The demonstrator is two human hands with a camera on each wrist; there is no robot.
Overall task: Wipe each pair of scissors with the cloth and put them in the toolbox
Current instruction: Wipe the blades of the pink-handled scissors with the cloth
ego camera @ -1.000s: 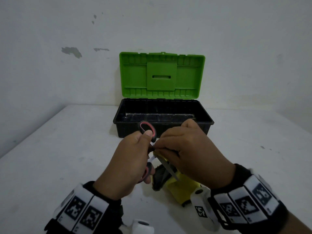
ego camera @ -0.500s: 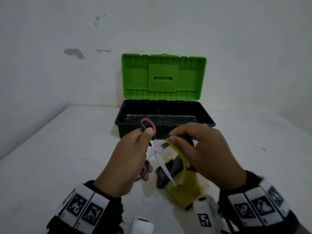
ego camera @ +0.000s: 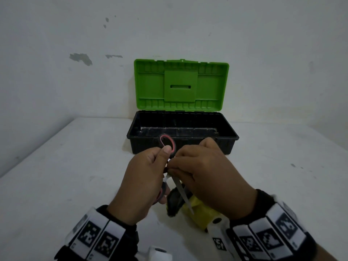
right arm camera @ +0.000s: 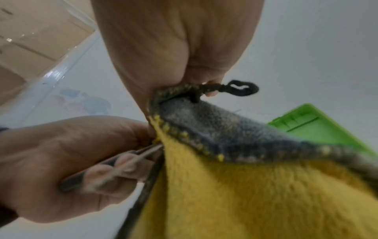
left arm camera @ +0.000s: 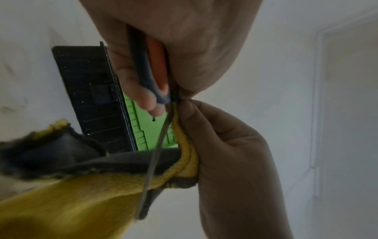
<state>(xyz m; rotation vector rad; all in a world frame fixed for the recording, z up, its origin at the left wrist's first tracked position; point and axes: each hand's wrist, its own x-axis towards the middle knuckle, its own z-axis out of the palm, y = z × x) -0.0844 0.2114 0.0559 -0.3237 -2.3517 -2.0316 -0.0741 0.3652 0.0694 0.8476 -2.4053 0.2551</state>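
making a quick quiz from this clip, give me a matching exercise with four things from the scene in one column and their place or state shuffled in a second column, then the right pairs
Things
1. scissors
2. cloth
3. toolbox
4. lid

Places or states
A. standing up, open, against the wall
B. on the table behind both hands, nothing visible inside
C. handle gripped in the left hand, blades apart
D. pinched by the right hand around one blade, the rest hanging down

Pairs: 1-C, 2-D, 3-B, 4-A
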